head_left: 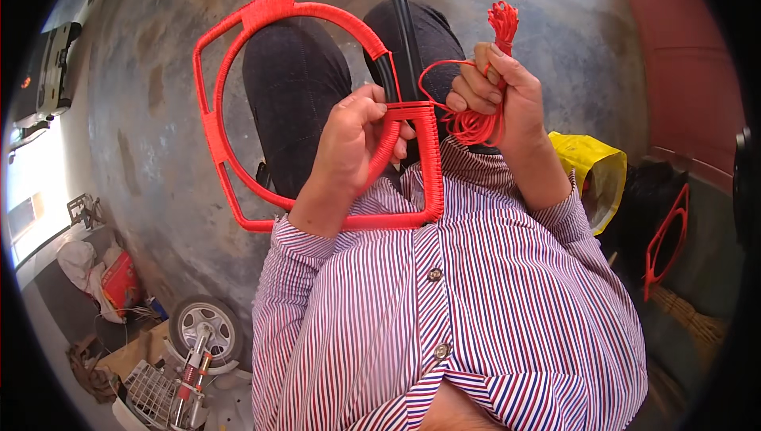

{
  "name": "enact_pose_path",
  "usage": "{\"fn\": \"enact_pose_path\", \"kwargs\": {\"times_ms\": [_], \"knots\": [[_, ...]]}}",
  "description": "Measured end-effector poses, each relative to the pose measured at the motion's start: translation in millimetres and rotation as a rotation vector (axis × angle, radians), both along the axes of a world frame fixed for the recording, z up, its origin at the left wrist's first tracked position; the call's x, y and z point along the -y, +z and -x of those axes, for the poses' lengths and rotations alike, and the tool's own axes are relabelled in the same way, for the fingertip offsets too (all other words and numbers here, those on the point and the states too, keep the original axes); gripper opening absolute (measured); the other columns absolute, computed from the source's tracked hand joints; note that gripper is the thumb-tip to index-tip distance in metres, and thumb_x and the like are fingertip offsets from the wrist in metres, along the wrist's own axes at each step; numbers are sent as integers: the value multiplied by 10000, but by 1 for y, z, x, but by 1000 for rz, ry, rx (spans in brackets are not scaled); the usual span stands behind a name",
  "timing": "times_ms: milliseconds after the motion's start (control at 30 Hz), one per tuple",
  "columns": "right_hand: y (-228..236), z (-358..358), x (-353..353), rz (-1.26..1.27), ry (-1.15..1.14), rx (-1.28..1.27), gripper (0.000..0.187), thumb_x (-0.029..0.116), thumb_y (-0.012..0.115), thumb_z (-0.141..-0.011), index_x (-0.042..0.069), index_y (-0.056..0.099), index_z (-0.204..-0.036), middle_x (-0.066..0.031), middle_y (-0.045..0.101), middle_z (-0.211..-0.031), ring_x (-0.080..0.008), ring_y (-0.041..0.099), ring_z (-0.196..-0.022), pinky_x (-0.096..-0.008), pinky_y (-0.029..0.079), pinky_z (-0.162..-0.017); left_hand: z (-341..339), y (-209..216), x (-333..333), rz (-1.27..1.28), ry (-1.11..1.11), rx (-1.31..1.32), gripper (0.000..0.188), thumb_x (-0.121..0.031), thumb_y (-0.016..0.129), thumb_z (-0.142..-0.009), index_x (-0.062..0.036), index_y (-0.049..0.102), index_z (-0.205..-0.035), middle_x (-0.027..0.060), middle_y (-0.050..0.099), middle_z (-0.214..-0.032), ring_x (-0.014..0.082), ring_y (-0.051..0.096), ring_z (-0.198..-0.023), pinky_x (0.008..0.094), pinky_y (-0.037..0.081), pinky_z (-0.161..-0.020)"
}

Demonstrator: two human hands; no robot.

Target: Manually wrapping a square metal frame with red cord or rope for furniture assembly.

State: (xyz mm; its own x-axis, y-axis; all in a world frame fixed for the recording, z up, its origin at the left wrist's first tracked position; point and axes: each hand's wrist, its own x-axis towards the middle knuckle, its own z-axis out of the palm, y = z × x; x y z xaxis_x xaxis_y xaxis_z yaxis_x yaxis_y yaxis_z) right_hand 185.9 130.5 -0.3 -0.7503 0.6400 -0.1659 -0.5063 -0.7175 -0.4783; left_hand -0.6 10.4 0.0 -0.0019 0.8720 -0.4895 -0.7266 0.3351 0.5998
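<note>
the left hand (346, 137) pinches the red-and-black frame (433, 165), thumb on top and fingertips beneath, seemingly to steady the wrapped joint; the right hand (514, 98) is closed around a bundle of red cord (504, 22), probably so its loops don't tangle (one strand curves toward the frame). farther out, dark-trousered knees (289, 70) lie under the frame, likely as a prop; a yellow bag (572, 150) sits near the right forearm.
</note>
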Motion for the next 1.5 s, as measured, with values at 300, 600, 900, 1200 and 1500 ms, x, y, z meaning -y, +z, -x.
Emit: {"fn": "enact_pose_path", "kwargs": {"times_ms": [300,600,900,1200,1500], "knots": [[-1,-4,4,40,4,4,385,249,402,-1008,121,349,-648,15,300,-528,-100,294,-477,-307,375,-587,-4,0,0,-5,-24,-88,238,-115,397,-844,33,532,-972,175,624,-747,198,583,-514,276,510,-456],[11,-2,20,-87,-12,128,363,225,420,-998,115,349,-659,2,323,-525,-108,308,-469,-319,388,-587,-4,0,-3,8,-51,-217,211,-97,386,-859,36,528,-942,151,611,-722,184,589,-528,265,502,-444],[1,-13,7,-63,47,128,345,236,451,-997,104,376,-688,-11,403,-568,-127,382,-481,-347,458,-674,-3,1,2,-39,-55,-212,156,-93,396,-887,10,513,-884,146,614,-704,179,597,-529,258,500,-443],[-19,-63,-32,-190,-144,704,302,283,482,-1003,2,565,-1077,-52,574,-702,-128,517,-529,-272,446,-501,-3,4,3,-42,-42,-139,211,-132,401,-915,16,535,-983,140,631,-735,169,593,-551,260,508,-531],[33,-1,-37,-1378,-254,902,273,134,586,-851,86,578,-1120,-61,576,-801,-188,589,-690,-347,494,-597,-9,4,5,-190,298,-298,369,-277,440,-957,-11,524,-1198,87,608,-1061,188,571,-917,337,466,-787]]}}
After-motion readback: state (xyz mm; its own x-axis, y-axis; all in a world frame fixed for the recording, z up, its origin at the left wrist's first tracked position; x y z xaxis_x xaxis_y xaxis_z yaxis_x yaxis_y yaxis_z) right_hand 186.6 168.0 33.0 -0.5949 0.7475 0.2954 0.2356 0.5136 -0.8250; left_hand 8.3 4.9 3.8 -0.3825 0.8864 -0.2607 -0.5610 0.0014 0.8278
